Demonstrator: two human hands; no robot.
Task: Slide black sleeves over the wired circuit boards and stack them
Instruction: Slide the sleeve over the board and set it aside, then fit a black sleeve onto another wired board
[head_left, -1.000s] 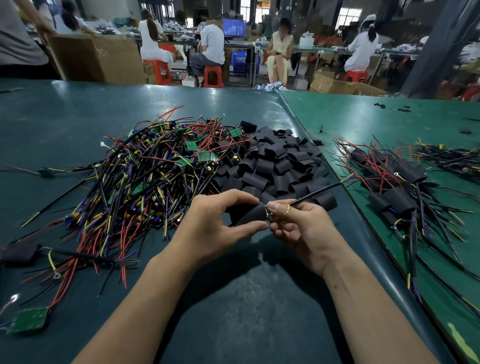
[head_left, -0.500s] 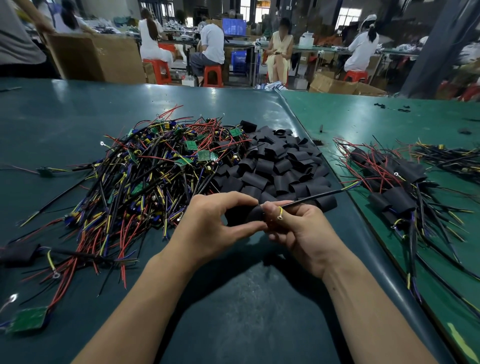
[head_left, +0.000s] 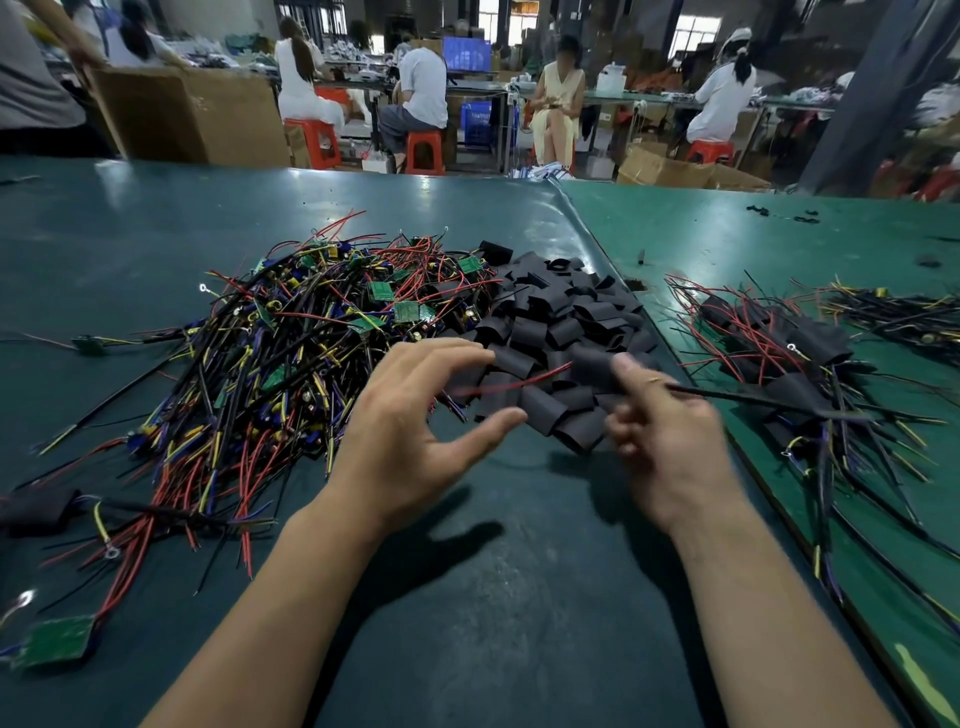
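Observation:
A big heap of wired green circuit boards (head_left: 291, 358) with red, black and yellow leads lies left of centre. Beside it sits a pile of empty black sleeves (head_left: 561, 317). My left hand (head_left: 410, 431) hovers in front of the sleeve pile with fingers and thumb spread, holding nothing. My right hand (head_left: 665, 441), blurred, grips a sleeved board (head_left: 589, 366) by its leads. A red wire trails left from it and a black lead runs right. Sleeved boards lie stacked (head_left: 779, 353) on the right mat.
The dark green table (head_left: 467, 597) meets a lighter green mat (head_left: 727, 234) along a raised seam on the right. Another wire bundle (head_left: 893, 306) lies at the far right. A loose green board (head_left: 54, 642) sits at the near left. People work at benches behind.
My left hand has let go of the sleeve and opened. My right hand has carried the sleeved board rightward and up, toward the stack.

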